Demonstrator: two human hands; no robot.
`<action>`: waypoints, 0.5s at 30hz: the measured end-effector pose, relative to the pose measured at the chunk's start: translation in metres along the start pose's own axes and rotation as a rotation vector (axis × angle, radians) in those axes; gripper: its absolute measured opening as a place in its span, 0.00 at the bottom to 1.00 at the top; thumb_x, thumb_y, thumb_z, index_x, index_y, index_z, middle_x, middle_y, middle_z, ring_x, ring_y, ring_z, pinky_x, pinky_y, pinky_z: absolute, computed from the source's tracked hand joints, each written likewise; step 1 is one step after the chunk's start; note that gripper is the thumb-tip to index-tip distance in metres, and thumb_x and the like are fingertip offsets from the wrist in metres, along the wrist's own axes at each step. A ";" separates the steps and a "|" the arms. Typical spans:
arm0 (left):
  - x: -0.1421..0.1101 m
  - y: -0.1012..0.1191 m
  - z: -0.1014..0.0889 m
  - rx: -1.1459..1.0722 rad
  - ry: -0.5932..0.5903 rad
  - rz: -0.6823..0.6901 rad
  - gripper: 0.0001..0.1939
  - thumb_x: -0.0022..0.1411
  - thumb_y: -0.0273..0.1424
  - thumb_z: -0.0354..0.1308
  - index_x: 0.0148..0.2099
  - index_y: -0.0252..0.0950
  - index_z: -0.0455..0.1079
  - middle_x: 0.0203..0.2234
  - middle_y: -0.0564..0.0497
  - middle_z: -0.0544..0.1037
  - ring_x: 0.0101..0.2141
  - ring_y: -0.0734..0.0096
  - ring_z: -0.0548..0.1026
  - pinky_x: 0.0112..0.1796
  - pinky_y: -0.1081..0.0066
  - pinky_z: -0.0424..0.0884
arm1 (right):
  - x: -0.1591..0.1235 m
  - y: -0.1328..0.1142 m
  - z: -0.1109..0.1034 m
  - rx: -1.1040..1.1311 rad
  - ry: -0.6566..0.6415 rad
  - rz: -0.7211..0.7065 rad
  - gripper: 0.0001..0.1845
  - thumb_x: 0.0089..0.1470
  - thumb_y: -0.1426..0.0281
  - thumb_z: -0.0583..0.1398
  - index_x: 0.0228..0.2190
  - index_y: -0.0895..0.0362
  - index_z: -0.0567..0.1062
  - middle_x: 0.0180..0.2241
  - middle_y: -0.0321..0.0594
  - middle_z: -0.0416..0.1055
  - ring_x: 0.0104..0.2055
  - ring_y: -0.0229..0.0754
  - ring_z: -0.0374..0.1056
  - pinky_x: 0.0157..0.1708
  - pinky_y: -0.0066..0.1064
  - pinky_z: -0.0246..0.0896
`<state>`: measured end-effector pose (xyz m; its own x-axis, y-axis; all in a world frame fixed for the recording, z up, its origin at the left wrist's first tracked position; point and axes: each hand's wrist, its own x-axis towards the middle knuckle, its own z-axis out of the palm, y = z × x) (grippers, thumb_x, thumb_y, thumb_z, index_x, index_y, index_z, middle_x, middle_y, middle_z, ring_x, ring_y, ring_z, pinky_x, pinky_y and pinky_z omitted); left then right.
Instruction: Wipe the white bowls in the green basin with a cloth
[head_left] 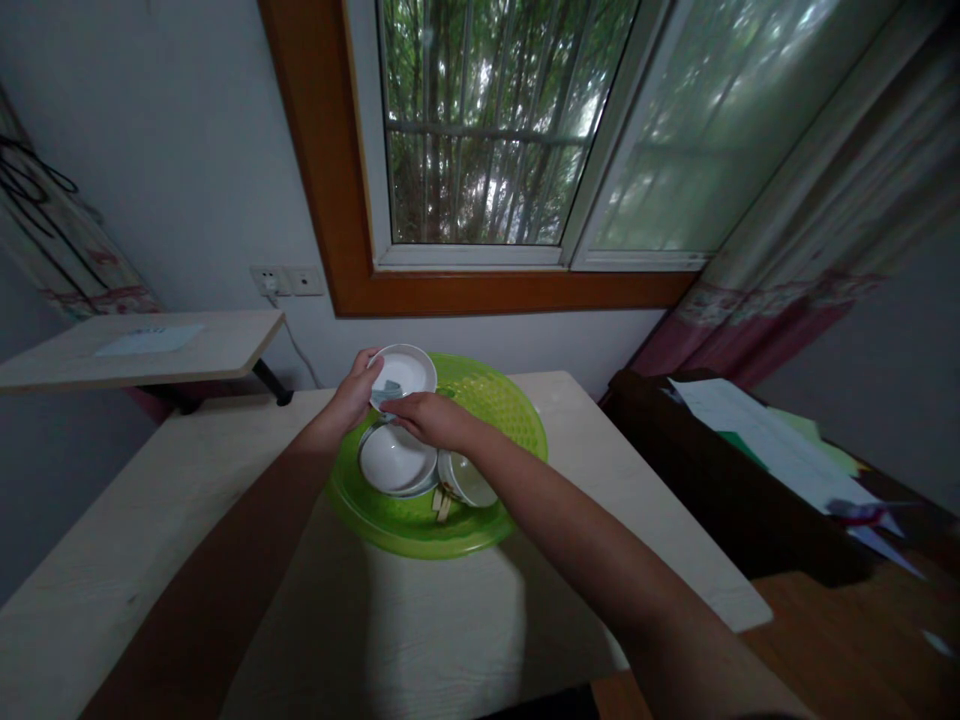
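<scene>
My left hand [356, 392] grips the left rim of a shallow white dish [414, 368], which is tilted up above the green tray. Against the inside of the dish, my right hand [431, 418] presses a small grey-green cloth [385, 392], its fingers closed on it. Below, a white bowl [394, 460] sits on other dishware in the round green plastic tray [517, 400]. Beside it, partly covered by my right forearm, another bowl [469, 482] leans to one side. Light wooden chopsticks [442, 505] poke out near its lower edge.
The tray stands on a pale wooden table [577, 440] against the wall under a window. A raised shelf [202, 350] rises at the left, close to a wall socket [289, 281]. Papers [772, 440] lie on dark furniture at the right.
</scene>
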<state>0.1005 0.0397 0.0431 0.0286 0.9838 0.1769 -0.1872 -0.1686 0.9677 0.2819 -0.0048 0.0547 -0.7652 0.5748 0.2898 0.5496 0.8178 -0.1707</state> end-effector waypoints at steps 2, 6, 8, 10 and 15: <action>0.000 -0.001 0.000 0.004 -0.002 -0.004 0.21 0.61 0.44 0.62 0.52 0.39 0.66 0.39 0.48 0.74 0.36 0.67 0.73 0.37 0.70 0.69 | 0.000 -0.001 -0.001 -0.001 -0.003 -0.004 0.20 0.69 0.70 0.55 0.59 0.56 0.73 0.54 0.47 0.77 0.52 0.42 0.75 0.53 0.32 0.64; 0.002 -0.004 -0.002 0.021 0.006 0.024 0.19 0.63 0.42 0.60 0.52 0.40 0.66 0.39 0.49 0.74 0.35 0.68 0.73 0.35 0.72 0.69 | 0.000 -0.006 -0.008 -0.121 -0.051 0.064 0.16 0.67 0.69 0.56 0.51 0.58 0.79 0.48 0.49 0.80 0.48 0.46 0.76 0.49 0.33 0.64; 0.004 -0.005 -0.003 0.029 0.007 0.036 0.18 0.64 0.41 0.60 0.52 0.40 0.66 0.39 0.50 0.74 0.35 0.69 0.73 0.34 0.73 0.68 | 0.000 -0.008 -0.012 -0.219 -0.079 0.136 0.15 0.65 0.68 0.57 0.46 0.60 0.81 0.44 0.51 0.81 0.46 0.49 0.76 0.48 0.35 0.64; 0.005 -0.006 -0.003 0.035 0.011 0.033 0.17 0.64 0.40 0.60 0.52 0.40 0.66 0.39 0.50 0.74 0.35 0.69 0.73 0.34 0.74 0.69 | -0.001 -0.009 -0.015 -0.304 -0.093 0.214 0.15 0.63 0.68 0.58 0.42 0.61 0.82 0.42 0.53 0.81 0.46 0.51 0.76 0.49 0.38 0.63; 0.004 -0.005 -0.001 0.019 0.031 -0.002 0.17 0.66 0.39 0.58 0.54 0.41 0.64 0.39 0.49 0.75 0.35 0.69 0.74 0.34 0.73 0.71 | -0.003 -0.008 -0.018 -0.401 -0.011 0.304 0.14 0.63 0.74 0.55 0.41 0.61 0.81 0.44 0.55 0.80 0.51 0.51 0.72 0.54 0.41 0.59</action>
<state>0.1004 0.0448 0.0386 -0.0016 0.9855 0.1698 -0.1681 -0.1677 0.9714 0.2860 -0.0136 0.0716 -0.5527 0.7876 0.2724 0.8322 0.5389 0.1302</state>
